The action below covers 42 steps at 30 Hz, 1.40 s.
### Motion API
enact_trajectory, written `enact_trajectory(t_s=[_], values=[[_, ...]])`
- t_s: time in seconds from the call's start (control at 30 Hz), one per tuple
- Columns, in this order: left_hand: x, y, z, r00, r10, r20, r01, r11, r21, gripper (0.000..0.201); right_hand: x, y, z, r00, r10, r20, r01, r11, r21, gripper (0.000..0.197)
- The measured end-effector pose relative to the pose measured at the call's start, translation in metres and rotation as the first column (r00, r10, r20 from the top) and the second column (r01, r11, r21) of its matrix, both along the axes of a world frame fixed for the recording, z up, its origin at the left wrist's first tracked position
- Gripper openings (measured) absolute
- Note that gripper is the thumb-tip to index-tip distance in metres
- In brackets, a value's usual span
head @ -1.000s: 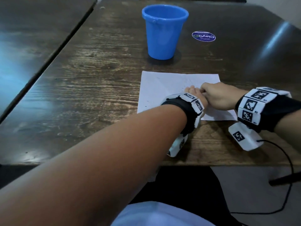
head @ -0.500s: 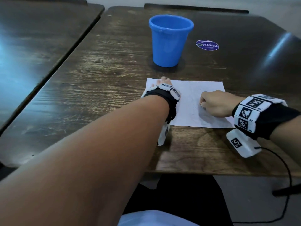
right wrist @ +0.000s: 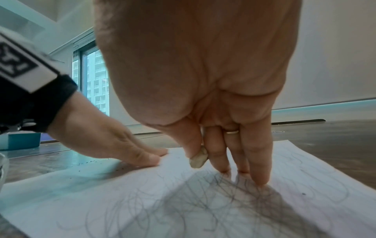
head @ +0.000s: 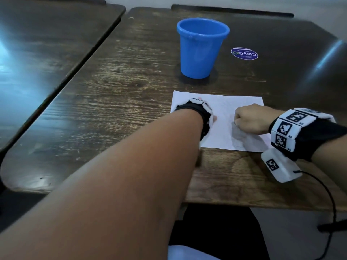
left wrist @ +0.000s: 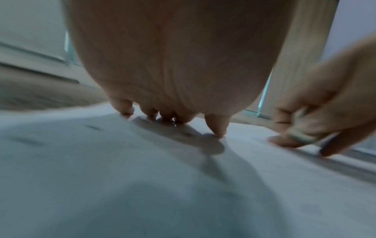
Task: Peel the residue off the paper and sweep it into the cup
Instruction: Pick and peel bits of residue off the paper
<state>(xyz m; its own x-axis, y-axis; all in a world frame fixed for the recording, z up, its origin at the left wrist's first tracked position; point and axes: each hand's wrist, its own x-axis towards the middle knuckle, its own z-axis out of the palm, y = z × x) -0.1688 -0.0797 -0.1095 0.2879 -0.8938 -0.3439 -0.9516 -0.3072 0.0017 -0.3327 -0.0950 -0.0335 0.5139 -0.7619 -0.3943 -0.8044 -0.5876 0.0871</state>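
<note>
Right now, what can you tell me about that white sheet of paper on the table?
The white rectangular sheet of paper lies flat on the dark wooden table, just in front of the blue plastic cup without touching it. Faint grey pencil scribbles cover much of its right part. The left hand presses its left side with straight fingers. The right hand rests fingertips on the scribbles and pinches a small beige eraser-like lump just above the sheet.
</note>
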Motion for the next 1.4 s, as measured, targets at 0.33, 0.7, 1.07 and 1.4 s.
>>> enact_trajectory(t_s=[0.33, 0.7, 1.07, 1.4], values=[[-0.015, 0.046, 0.032, 0.978, 0.06, -0.198, -0.076, 0.995, -0.07, 0.087, -0.004, -0.004, 0.002, 1.0, 0.028, -0.004, -0.028, 1.0, -0.004, 0.027], [-0.02, 0.121, 0.021, 0.985, 0.01, -0.171, 0.004, 0.997, 0.078, 0.095, -0.005, -0.006, 0.004, 1.0, 0.016, -0.002, -0.016, 1.0, 0.02, 0.031], [-0.024, 0.112, 0.053, 0.979, -0.095, -0.18, 0.093, 0.995, -0.02, 0.083, 0.001, -0.007, 0.003, 0.998, 0.026, -0.06, -0.026, 1.0, 0.0, 0.028], [0.006, 0.094, 0.011, 0.98, -0.143, -0.142, 0.147, 0.989, 0.019, 0.088, 0.0, -0.01, -0.001, 0.999, 0.003, -0.037, -0.002, 0.999, 0.034, 0.032]])
